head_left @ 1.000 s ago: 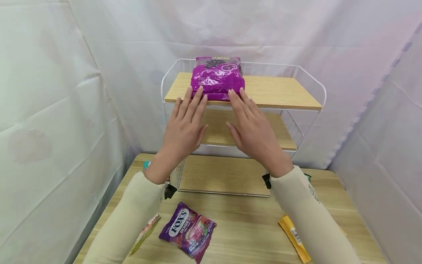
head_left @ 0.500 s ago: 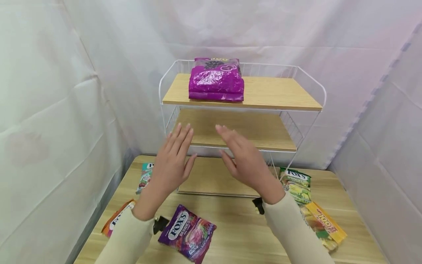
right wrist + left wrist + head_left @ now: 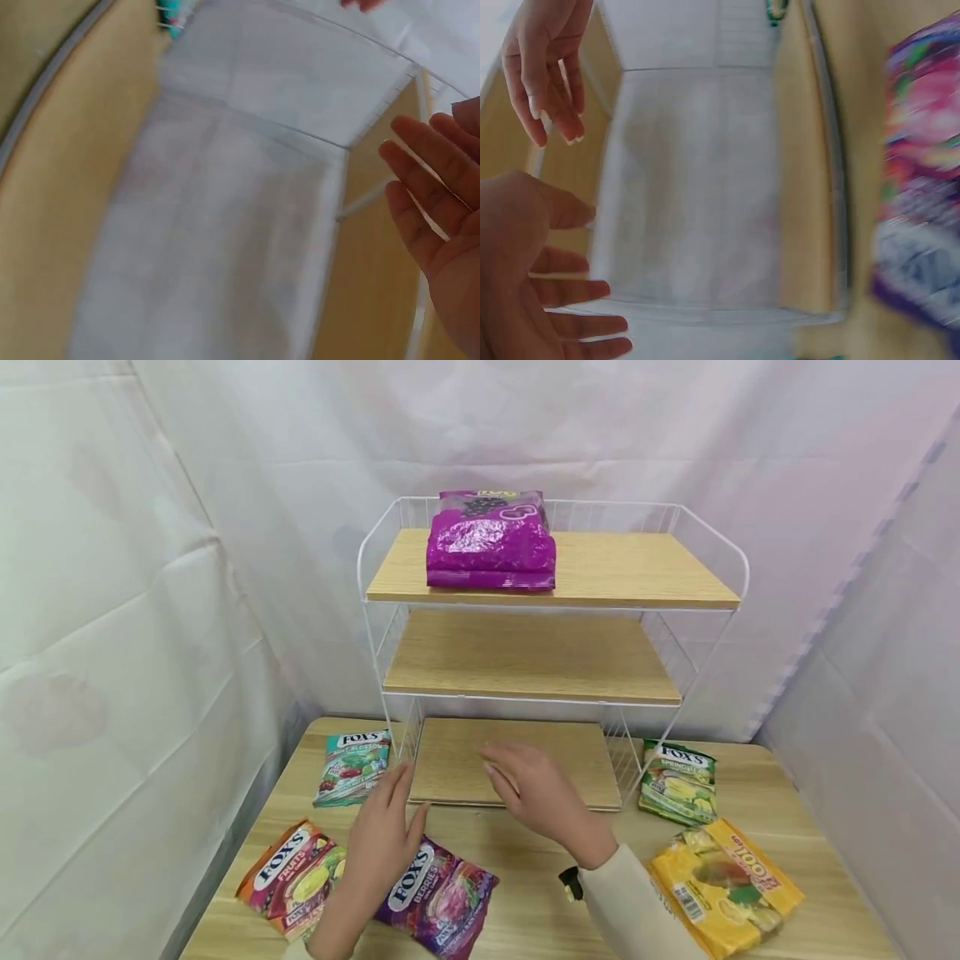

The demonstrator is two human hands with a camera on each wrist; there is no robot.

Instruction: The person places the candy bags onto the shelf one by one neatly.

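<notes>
My left hand is over the table beside the purple Fox's Berries candy bag, its fingers extended and holding nothing. In the left wrist view the left hand has its fingers spread. My right hand hovers in front of the bottom shelf, empty, with fingers extended; the right wrist view shows that hand with a bare palm. A bright purple candy bag lies on the top shelf of the rack, left of its middle, apart from both hands.
The white wire rack has a middle shelf and a bottom shelf. On the table lie a teal Fox's bag, a red-orange Fox's Fruits bag, a green Fox's bag and a yellow candy bag.
Both hands have left the purple bag on the top shelf and dropped down toward the table. That bag stays in place on the shelf.
</notes>
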